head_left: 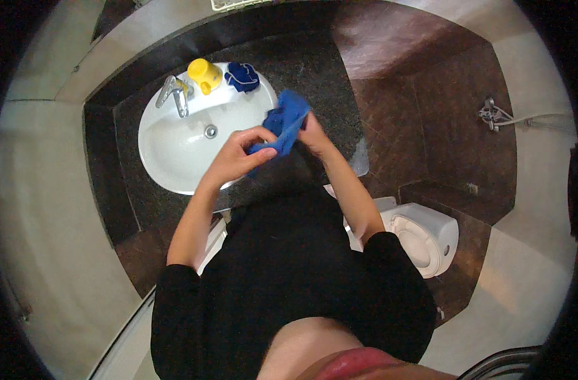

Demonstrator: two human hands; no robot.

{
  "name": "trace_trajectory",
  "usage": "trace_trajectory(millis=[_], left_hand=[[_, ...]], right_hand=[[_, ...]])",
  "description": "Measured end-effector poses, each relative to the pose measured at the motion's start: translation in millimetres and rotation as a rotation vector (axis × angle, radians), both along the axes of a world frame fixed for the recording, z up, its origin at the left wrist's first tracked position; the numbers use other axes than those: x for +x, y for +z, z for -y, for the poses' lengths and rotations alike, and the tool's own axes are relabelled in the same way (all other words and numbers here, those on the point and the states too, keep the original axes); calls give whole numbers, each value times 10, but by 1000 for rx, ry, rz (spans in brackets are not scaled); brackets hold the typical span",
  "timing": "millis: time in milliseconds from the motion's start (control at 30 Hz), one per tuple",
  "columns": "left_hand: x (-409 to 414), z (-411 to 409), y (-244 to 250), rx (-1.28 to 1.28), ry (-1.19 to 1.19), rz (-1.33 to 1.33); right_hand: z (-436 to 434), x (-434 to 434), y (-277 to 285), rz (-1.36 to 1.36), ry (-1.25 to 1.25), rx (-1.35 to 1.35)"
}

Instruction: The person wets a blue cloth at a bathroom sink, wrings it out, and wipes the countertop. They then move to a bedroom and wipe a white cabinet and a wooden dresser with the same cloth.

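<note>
A blue cloth (291, 116) is stretched between my two hands above the right edge of the white washbasin (175, 152). My left hand (241, 154) pinches its lower left end between thumb and fingers. At its right side my right hand (312, 133) grips it, with most of the fingers hidden behind the fabric. A dark blue bundled cloth with a white cord or trim (242, 77) lies on the basin's back rim. Beside that bundle is a yellow plastic mug (204, 73) with a handle.
A chrome faucet (177, 95) stands on the basin's rim, left of the mug. The basin is set in a dark stone counter (312, 66). To the right are a white toilet (424, 237) and a wall-mounted shower tap (493, 114) with a hose.
</note>
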State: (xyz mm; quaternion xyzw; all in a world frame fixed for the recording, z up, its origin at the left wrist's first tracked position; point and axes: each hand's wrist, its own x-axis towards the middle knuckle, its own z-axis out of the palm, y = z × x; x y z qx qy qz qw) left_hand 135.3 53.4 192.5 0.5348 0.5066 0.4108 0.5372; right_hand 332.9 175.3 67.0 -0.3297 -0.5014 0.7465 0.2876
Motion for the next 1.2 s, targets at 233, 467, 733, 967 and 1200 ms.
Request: trace_trajectory(millis=[233,467,733,967,1200], left_hand=[[-83,-48,310,226,83,-266],[15,-263,445,448,317,-490],[-182,-1068,251,637,336,-647],[-326,-1463,624,996,512,-836],[-142,-891,-41,871,306,-735]], right_hand=[[-81,655,382,55,-424,470],[-304,812,879,13,-342,333],[-1225,466,867,-333,-461,210],[-1669,501,1509,-216,-801,296],[-988,1079,1273,15,-884,355]])
